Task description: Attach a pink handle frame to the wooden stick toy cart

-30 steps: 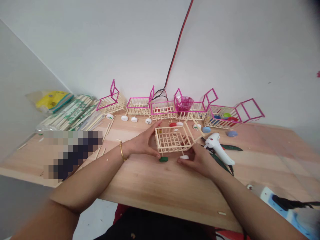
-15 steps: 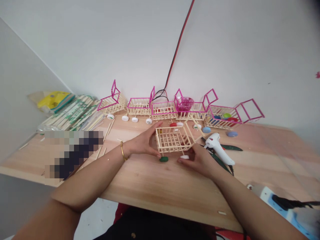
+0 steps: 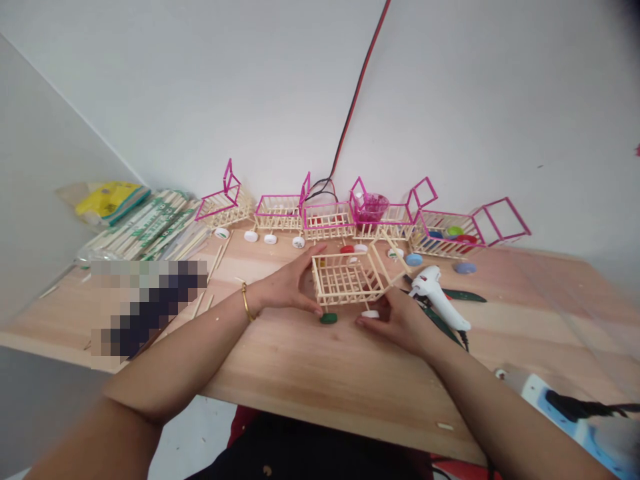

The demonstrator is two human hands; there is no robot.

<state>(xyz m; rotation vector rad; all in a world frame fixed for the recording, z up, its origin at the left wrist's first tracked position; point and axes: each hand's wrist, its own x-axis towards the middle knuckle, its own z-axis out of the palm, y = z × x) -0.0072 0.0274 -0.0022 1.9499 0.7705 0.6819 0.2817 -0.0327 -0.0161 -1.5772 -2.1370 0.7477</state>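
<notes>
A small shopping cart point(image 3: 345, 300) built of plain wooden sticks stands between my hands on the wooden table. Bottle caps serve as its wheels, among them a green cap point(image 3: 329, 319) and a white cap point(image 3: 371, 314) on the near side. My left hand point(image 3: 287, 287) grips the cart's left end, thumb low by the green cap and fingers behind. At the right end, my right hand point(image 3: 403, 320) is closed around the lower part near the white cap; some fingertips are hidden behind the sticks. The cart's handle frame tilts up to the right.
Several stick carts with pink rims point(image 3: 327, 232) line the wall, with a pink cup point(image 3: 373, 210) among them. A white glue gun point(image 3: 440, 300) and green-handled pliers point(image 3: 465, 295) lie right. Stick bundles point(image 3: 150, 223) lie left; a power strip point(image 3: 537, 393) sits front right.
Both hands and the cart stay practically in place; the whole view has shifted only very slightly.
</notes>
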